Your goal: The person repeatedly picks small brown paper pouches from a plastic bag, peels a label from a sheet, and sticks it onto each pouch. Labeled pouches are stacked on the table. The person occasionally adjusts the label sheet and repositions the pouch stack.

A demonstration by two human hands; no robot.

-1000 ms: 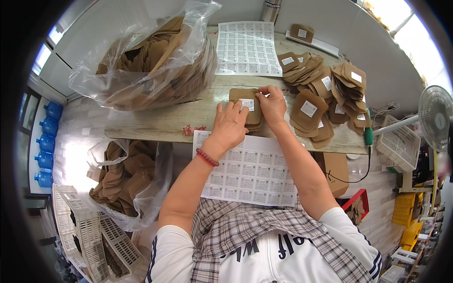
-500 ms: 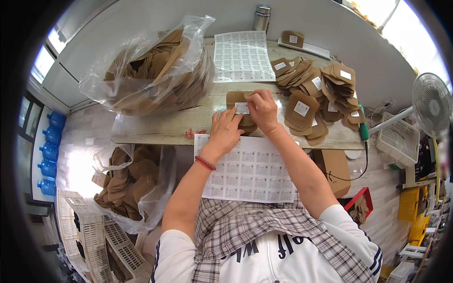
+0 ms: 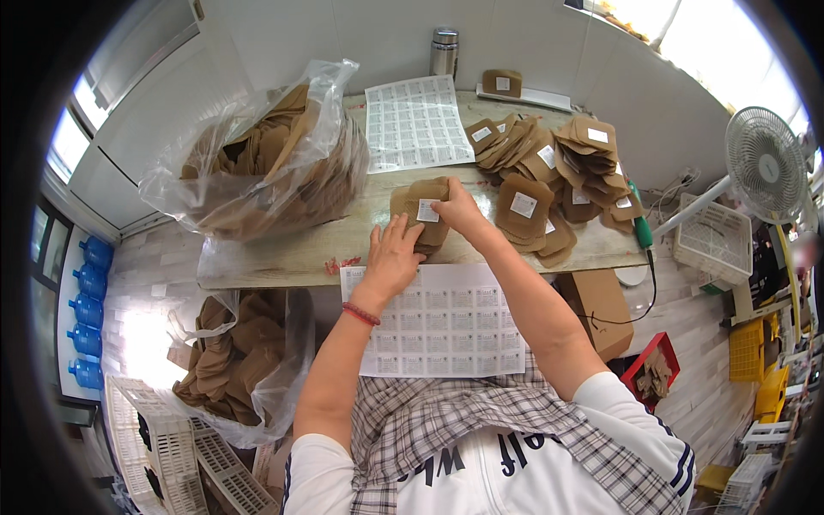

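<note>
Head view: on the pale wood-grain counter (image 3: 300,253), our left hand (image 3: 395,257), fingers loosely spread, rests on a brown, rounded, textured pad (image 3: 405,201), seemingly steadying it, while our right hand (image 3: 462,209) pinches its upper right corner beside a white rectangular paper label (image 3: 427,210). We have a white printed paper sheet (image 3: 438,330) nearest our lap, apparently for easy reach; labelled brown piles (image 3: 513,227) sit apart at right.
</note>
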